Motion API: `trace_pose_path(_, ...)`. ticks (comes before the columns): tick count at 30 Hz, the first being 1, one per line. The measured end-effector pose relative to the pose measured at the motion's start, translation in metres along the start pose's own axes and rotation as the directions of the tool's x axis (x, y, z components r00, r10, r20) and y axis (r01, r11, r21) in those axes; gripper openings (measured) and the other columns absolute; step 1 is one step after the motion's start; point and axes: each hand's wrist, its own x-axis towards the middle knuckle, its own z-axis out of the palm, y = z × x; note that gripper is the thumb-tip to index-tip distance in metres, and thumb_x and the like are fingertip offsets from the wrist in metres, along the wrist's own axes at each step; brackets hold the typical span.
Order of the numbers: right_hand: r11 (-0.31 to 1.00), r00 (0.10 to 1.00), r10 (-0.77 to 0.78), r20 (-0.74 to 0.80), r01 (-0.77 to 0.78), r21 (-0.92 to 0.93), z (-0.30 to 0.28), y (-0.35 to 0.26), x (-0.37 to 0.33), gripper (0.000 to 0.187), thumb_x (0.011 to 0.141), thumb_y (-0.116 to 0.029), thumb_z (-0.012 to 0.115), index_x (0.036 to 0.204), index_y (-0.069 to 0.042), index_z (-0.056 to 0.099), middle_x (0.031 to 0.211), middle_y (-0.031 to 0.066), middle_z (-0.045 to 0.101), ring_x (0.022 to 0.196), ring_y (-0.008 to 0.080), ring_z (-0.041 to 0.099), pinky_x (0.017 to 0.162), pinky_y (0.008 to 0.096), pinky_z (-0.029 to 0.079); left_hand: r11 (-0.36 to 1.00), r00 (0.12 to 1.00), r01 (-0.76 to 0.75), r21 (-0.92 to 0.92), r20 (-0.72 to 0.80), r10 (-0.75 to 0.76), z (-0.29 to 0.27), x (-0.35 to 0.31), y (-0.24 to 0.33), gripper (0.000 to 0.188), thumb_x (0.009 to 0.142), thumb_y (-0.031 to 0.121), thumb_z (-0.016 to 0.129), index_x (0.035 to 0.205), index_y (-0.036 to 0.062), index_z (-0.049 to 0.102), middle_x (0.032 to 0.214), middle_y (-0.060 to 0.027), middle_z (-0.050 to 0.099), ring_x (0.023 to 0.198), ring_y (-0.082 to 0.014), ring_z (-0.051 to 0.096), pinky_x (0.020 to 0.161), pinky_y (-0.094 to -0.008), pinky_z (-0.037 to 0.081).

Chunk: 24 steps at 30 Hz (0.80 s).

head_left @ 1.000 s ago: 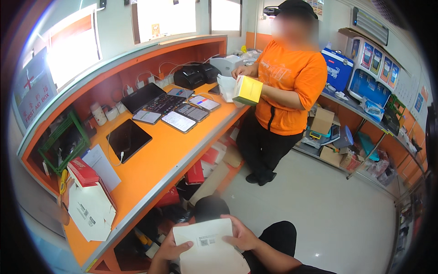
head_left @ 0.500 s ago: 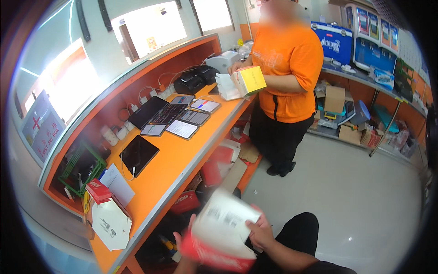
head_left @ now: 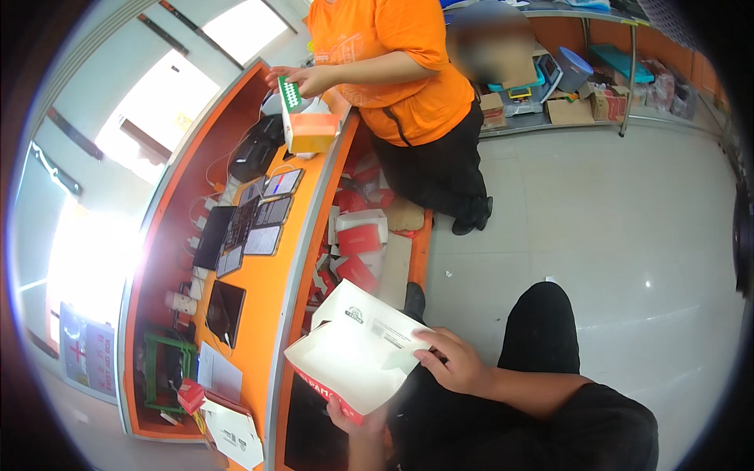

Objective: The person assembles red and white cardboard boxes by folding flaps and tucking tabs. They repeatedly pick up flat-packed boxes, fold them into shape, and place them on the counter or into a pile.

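A red and white cardboard food box (head_left: 349,353) stands opened out in front of my lap, its white inside facing up and its lid raised at the far side. My left hand (head_left: 357,420) grips the red front wall from below, with the thumb over the edge. At the right end my right hand (head_left: 455,361) pinches a white side flap between thumb and fingers. Part of my left fingers is hidden under the box.
An orange counter (head_left: 267,275) on the left bears a tablet (head_left: 225,312), phones and a laptop (head_left: 236,228). Flat cartons (head_left: 236,443) lie at its near end. Red and white boxes (head_left: 361,239) fill the shelf below. A co-worker in orange (head_left: 393,78) holds a yellow-orange box (head_left: 314,133).
The view has swung. The box, blurred and with its printed white outside toward me before, now shows its open inside. My right hand still holds the right end; my left grips the red wall.
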Motion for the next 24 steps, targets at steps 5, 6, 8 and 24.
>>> trace_pose_path(5, 0.969, 0.959, -0.139, 0.247, 0.080, 0.235, -0.014, 0.003, 0.005, 0.031, 0.096, -0.013, 0.073, 0.124, -0.005, 0.064, 0.131, 0.0196, 0.059, 0.119, 0.0291, 0.063, 0.099, 0.0372, 0.051, 0.996, 0.997, 0.055, -0.073, -0.043, -0.058, 0.025, 0.008, 0.011, 0.080, 0.095, 0.058, 0.053, 0.159, 0.0161, 0.032, 0.156, -0.0116, 0.043, 0.143, -0.0351, 0.041, 0.113, -0.0625, 0.036)
trace_pose_path(6, 0.944, 0.918, -0.310, 0.246, 0.267, 0.193, -0.017, 0.000, 0.004, 0.031, 0.095, -0.013, 0.074, 0.124, -0.005, 0.064, 0.133, 0.0203, 0.057, 0.123, 0.0293, 0.061, 0.102, 0.0386, 0.050, 0.990, 0.998, 0.055, -0.133, 0.003, -0.055, 0.027, 0.009, 0.011, 0.079, 0.095, 0.057, 0.053, 0.159, 0.0152, 0.031, 0.156, -0.0124, 0.043, 0.143, -0.0354, 0.042, 0.113, -0.0613, 0.037)
trace_pose_path(8, 0.969, 0.892, -0.216, 0.396, 0.146, 0.199, -0.013, -0.006, 0.001, 0.032, 0.098, -0.019, 0.070, 0.125, -0.005, 0.062, 0.143, 0.0237, 0.051, 0.133, 0.0326, 0.054, 0.109, 0.0413, 0.045, 0.995, 0.994, 0.088, -0.056, -0.064, -0.091, 0.032, 0.006, 0.011, 0.079, 0.096, 0.056, 0.055, 0.158, 0.0125, 0.032, 0.153, -0.0136, 0.045, 0.140, -0.0356, 0.045, 0.113, -0.0587, 0.039)
trace_pose_path(24, 0.736, 0.738, -0.614, 0.279, 0.663, -0.134, 0.015, 0.002, -0.005, 0.042, 0.096, -0.017, 0.069, 0.136, -0.009, 0.060, 0.146, 0.0229, 0.053, 0.128, 0.0399, 0.058, 0.098, 0.0448, 0.051, 0.995, 0.990, 0.085, 0.054, -0.113, -0.079, 0.042, -0.009, 0.001, 0.084, 0.093, 0.062, 0.056, 0.157, 0.0135, 0.032, 0.151, -0.0144, 0.047, 0.135, -0.0366, 0.049, 0.106, -0.0610, 0.044)
